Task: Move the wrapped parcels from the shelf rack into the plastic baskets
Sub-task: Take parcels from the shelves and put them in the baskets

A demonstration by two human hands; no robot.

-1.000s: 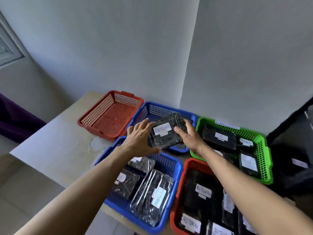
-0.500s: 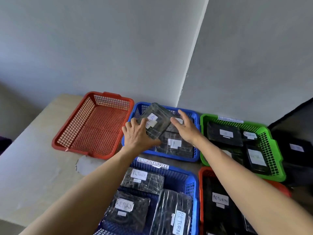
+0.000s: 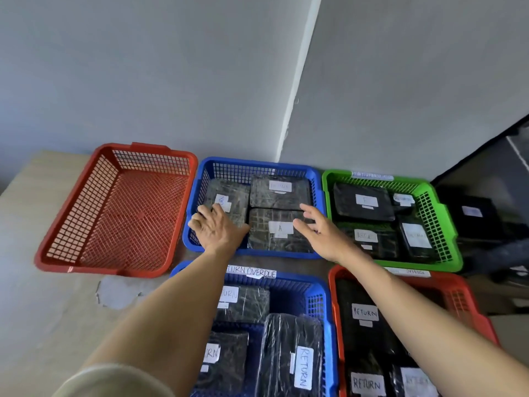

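Left hand [image 3: 216, 227], right hand [image 3: 323, 233] outstretched, empty

A pale wooden tabletop [image 3: 43, 310] carries five plastic mesh baskets; an empty red basket [image 3: 114, 210] sits left of the far blue basket [image 3: 257, 167].

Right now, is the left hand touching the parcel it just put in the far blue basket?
Touching. The head view shows the left hand lying palm-down on the left parcel inside the far blue basket, fingers spread flat, no gap visible.
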